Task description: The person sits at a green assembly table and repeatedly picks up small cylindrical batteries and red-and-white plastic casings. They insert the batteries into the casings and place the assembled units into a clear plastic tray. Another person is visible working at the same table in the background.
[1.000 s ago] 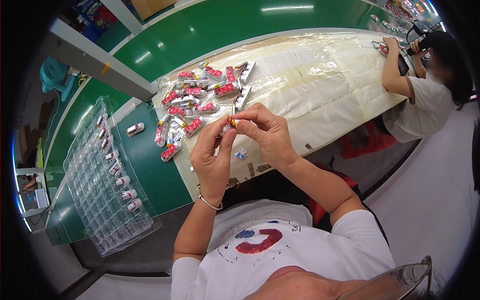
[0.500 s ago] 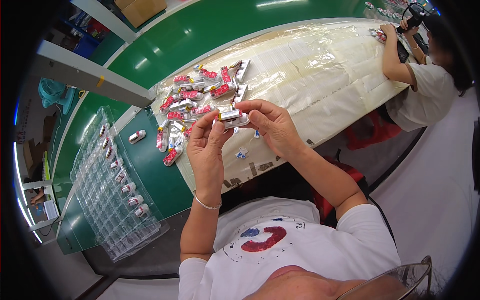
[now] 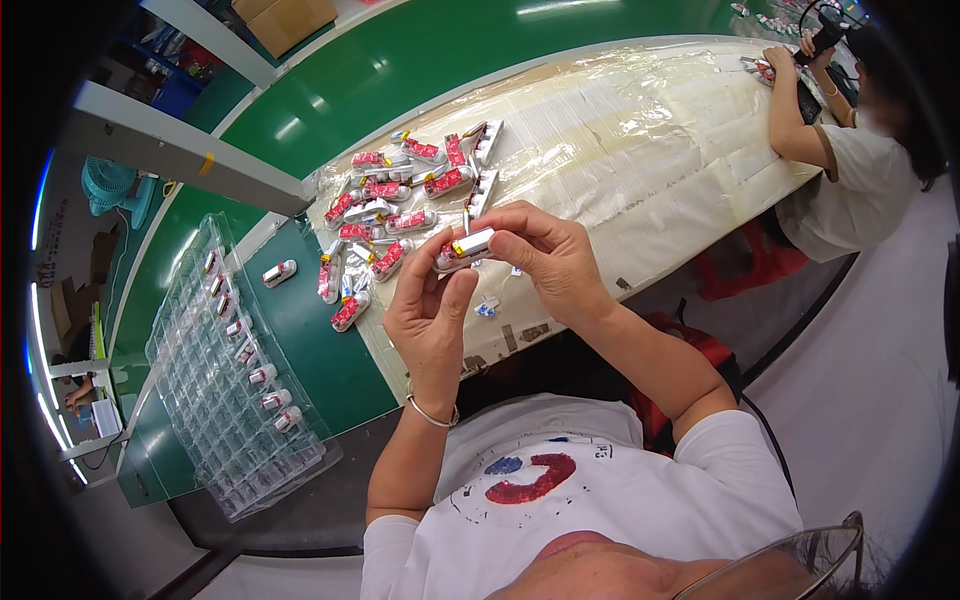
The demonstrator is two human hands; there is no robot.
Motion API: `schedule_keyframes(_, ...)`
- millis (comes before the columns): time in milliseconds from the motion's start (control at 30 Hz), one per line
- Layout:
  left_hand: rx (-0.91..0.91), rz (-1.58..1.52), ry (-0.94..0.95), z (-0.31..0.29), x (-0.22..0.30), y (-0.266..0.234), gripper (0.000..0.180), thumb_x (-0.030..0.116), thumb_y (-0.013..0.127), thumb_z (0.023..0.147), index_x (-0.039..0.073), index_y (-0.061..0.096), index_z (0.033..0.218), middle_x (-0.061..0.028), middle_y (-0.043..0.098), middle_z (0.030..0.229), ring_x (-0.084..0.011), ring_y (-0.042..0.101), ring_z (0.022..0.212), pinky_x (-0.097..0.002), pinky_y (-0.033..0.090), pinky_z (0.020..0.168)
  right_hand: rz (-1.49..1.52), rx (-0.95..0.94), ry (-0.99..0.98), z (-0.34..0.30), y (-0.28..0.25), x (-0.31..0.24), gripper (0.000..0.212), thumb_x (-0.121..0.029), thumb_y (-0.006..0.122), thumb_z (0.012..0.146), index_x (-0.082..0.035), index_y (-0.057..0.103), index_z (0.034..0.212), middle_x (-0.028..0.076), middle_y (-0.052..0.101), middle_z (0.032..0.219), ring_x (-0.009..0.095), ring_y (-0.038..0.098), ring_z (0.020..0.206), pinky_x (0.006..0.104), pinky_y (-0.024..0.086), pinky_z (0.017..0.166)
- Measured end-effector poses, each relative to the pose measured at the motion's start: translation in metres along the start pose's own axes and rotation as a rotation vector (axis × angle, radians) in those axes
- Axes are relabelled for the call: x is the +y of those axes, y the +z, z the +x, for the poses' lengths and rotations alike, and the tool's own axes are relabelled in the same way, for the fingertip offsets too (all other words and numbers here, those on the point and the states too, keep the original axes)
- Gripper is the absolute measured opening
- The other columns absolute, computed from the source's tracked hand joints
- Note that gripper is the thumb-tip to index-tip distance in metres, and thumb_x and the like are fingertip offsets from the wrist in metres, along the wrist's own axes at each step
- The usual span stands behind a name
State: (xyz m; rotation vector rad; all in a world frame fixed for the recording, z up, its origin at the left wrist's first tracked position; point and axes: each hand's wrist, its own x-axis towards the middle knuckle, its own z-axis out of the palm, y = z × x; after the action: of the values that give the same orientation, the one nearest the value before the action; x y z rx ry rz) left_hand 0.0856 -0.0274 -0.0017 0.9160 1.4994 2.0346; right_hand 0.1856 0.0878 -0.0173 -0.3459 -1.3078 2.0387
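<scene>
Between my two hands is a small white oblong electronic unit (image 3: pixel 466 249), with a silver battery and yellow tape on its upper side. The fingers of my left hand (image 3: pixel 430 305) close on its left end. My right hand (image 3: pixel 555 265) grips the right end between thumb and fingers. Part of the unit's lower side is hidden by my fingers. Beyond my hands lies a loose heap of similar units (image 3: pixel 411 221), white shells with red circuit boards, several with silver batteries and yellow tape.
To the left, a clear plastic tray (image 3: pixel 215 400) holds several units along its right side. One unit (image 3: pixel 279 273) lies alone on the green tabletop (image 3: pixel 330 370). Small blue-and-white pieces (image 3: pixel 487 306) rest near the covered table's (image 3: pixel 620 150) front edge. A co-worker (image 3: pixel 850 180) works at the far right.
The unit has tilted in my hands, its right end now higher. My left hand has shifted slightly right and turned, with its thumb away from the unit's near side.
</scene>
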Motion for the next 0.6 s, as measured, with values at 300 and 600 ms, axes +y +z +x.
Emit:
schedule_keyframes(300, -0.002, -0.004, -0.012, -0.005, -0.002, -0.004, 0.029, 0.007, 0.070, 0.093, -0.001, 0.062, 0.120, -0.0111, 0.061, 0.124, -0.0124, 0.061, 0.107, -0.0249, 0.051, 0.091, -0.165, -0.005, -0.196, -0.018, 0.013, -0.002, 0.024, -0.005, 0.068, 0.093, 0.001, 0.066, 0.116, 0.011, 0.057, 0.119, 0.017, 0.061, 0.111, 0.0273, 0.054, 0.093)
schedule_keyframes(600, -0.101, -0.001, 0.194, -0.009, 0.005, -0.002, 0.031, 0.006, 0.070, 0.092, -0.002, 0.060, 0.121, -0.0150, 0.058, 0.127, -0.0171, 0.060, 0.111, -0.0275, 0.052, 0.091, -0.313, -0.039, -0.413, -0.026, 0.014, -0.005, 0.025, -0.009, 0.069, 0.092, 0.002, 0.066, 0.114, 0.012, 0.057, 0.118, 0.019, 0.062, 0.110, 0.0288, 0.055, 0.093)
